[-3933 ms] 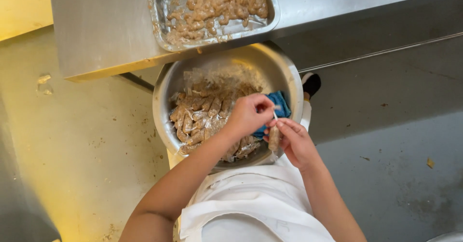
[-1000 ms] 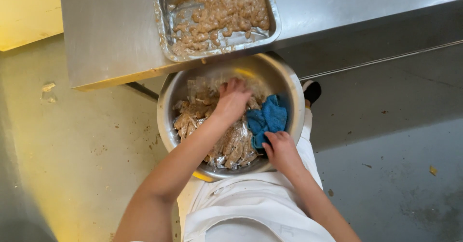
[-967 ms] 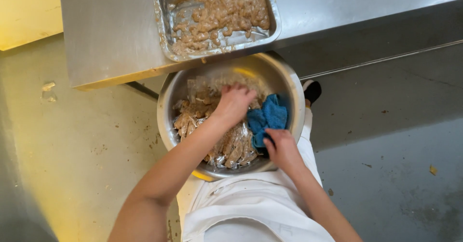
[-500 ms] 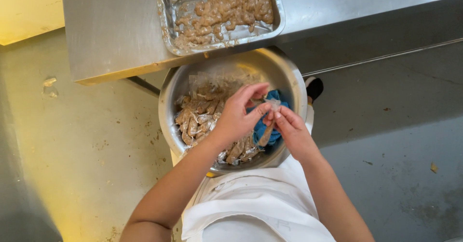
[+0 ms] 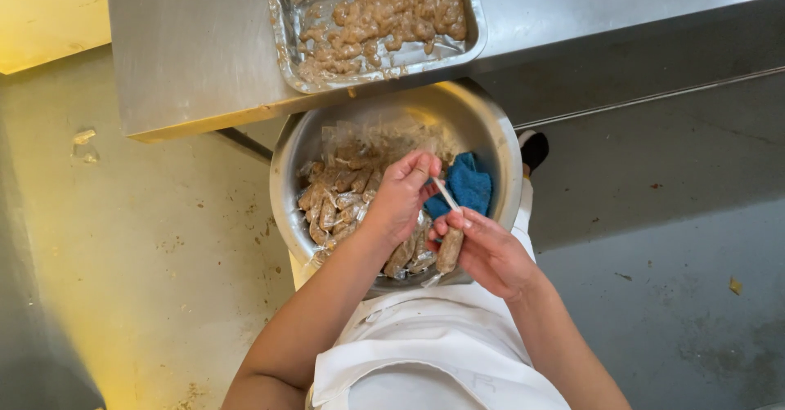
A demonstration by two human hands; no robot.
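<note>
Right hand (image 5: 491,255): gripped a filled wrapped roll (image 5: 449,249) above the bowl's (image 5: 499,144) 5 o'clock rim.
Left hand (image 5: 401,197): pinched the wrapper's twisted end.
Risk: a greasy wrapper probably could slip or tear, spilling filling.

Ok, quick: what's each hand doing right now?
Left hand: closed, pinching the top end of the small clear-wrapped brown sausage packet.
Right hand: closed around that same packet, over the round steel bowl.

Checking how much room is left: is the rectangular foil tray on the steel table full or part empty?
Part empty: the rectangular foil tray shows bare foil at left; brown lumps fill the rest.
</note>
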